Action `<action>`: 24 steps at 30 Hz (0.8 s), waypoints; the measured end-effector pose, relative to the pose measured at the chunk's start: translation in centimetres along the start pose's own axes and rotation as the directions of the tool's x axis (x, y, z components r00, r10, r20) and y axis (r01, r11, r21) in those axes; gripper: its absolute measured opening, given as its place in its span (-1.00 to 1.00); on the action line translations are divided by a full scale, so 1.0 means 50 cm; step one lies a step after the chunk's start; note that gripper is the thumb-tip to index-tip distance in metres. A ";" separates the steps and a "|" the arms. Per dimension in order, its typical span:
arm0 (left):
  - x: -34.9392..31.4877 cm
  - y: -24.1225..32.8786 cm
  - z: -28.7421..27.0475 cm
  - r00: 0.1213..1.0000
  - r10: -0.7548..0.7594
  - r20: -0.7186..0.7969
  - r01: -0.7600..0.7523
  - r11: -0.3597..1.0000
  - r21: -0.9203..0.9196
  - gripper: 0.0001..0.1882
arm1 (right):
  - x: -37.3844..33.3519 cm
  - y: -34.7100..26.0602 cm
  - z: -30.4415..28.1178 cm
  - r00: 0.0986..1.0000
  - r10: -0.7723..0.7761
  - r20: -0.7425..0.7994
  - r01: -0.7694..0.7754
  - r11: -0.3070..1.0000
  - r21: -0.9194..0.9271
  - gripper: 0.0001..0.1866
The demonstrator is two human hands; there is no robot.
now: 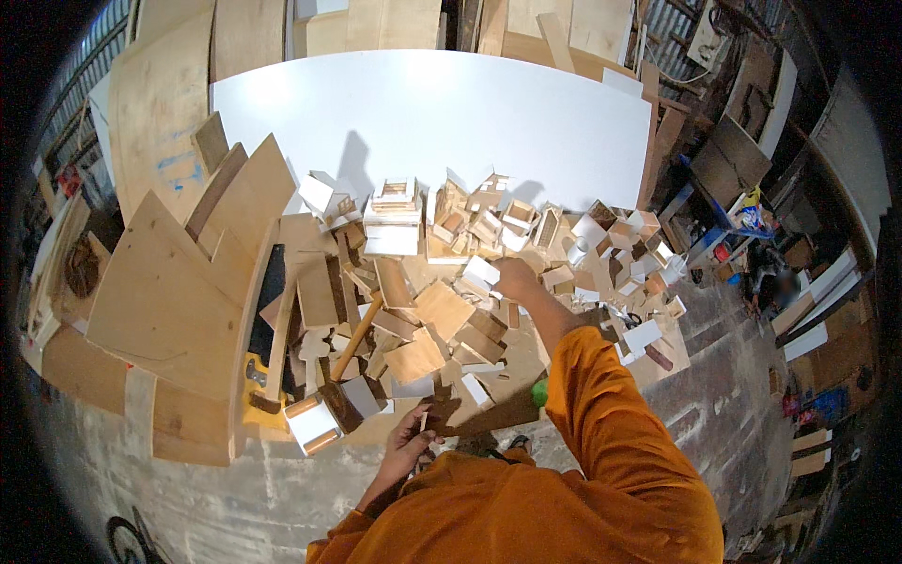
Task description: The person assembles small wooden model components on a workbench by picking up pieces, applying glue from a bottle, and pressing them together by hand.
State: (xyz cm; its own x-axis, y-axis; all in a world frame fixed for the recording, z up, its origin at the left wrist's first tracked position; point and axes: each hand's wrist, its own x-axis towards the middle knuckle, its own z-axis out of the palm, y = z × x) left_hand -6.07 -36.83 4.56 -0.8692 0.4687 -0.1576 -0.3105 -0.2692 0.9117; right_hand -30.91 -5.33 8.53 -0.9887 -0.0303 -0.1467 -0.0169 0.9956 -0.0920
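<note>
My left hand (406, 446) is low in front of my body at the near edge of the workbench, its fingers closed on a small thin strip of wood (423, 421). My right arm, in an orange sleeve, stretches over the bench. At the middle of the pile, my right hand (516, 279) rests with its fingers curled down and mostly hidden. Just left of it lies a white-faced wood block (482, 272). Plywood offcuts (444, 310) lie heaped between both hands. A long wooden handle (357, 340) slants across the heap on the left.
A big white panel (423, 122) stands behind the bench. Stacked small box-like wood pieces (393, 226) line its base. Tall plywood sheets (160, 291) lean on the left, near a yellow-handled saw (263, 390). Another person (778, 287) is at the far right. A bicycle wheel (125, 542) shows lower left.
</note>
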 end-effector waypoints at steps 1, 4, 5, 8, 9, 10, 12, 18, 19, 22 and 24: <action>0.001 -0.007 -0.001 1.000 0.017 0.004 -0.017 1.000 -0.008 -0.50 | 0.015 0.010 0.001 0.999 -0.033 0.016 0.032 0.999 0.030 -0.55; 0.004 0.029 0.015 0.993 -0.119 -0.023 0.119 0.993 0.000 -0.50 | 0.022 0.074 -0.017 0.981 -0.171 -0.090 0.180 0.978 0.102 -0.71; 0.005 0.030 0.012 0.990 -0.142 -0.025 0.143 0.990 0.012 -0.50 | 0.008 0.067 -0.050 0.993 -0.119 -0.016 0.119 0.959 0.257 -0.72; 0.014 0.032 0.010 0.984 -0.178 -0.012 0.178 0.984 -0.017 -0.48 | -0.041 0.074 -0.148 0.987 -0.057 0.149 -0.049 0.778 0.626 -0.74; 0.015 0.032 0.015 0.986 -0.167 -0.004 0.166 0.983 -0.075 -0.46 | -0.061 0.088 -0.164 0.985 -0.078 0.152 -0.055 0.699 0.713 -0.75; 0.027 0.021 0.012 0.988 -0.151 0.029 0.154 0.969 -0.191 -0.44 | -0.087 0.098 -0.180 0.984 -0.098 0.151 -0.060 0.610 0.790 -0.75; 0.045 0.032 0.012 0.973 -0.155 0.172 0.214 0.886 -0.412 -0.36 | -0.148 0.094 -0.202 0.976 -0.126 0.176 -0.065 0.605 0.794 -0.75; 0.121 0.100 0.098 0.971 0.038 0.235 0.123 0.763 -0.634 -0.36 | -0.385 -0.062 -0.218 0.952 -0.250 0.180 -0.065 0.407 0.911 -0.68; 0.125 0.110 0.118 0.976 0.041 0.215 0.113 0.745 -0.658 -0.37 | -0.408 -0.072 -0.201 0.957 -0.247 0.151 -0.040 0.403 0.914 -0.64; 0.133 0.105 0.135 0.973 0.032 0.230 0.146 0.686 -0.713 -0.40 | -0.445 -0.093 -0.156 0.967 -0.233 0.105 -0.040 0.269 0.962 -0.65; 0.132 0.112 0.148 0.963 0.030 0.269 0.182 0.667 -0.723 -0.41 | -0.458 -0.118 -0.143 0.975 -0.170 0.146 -0.102 0.244 0.964 -0.67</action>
State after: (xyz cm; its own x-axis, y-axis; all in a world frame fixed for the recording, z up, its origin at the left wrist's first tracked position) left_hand -10.68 -29.01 11.45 -0.7421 0.6699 -0.0224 -0.6433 -0.7024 0.3046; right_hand -9.23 -9.87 19.49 -0.9390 -0.2113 -0.2713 0.2403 0.1611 -0.9572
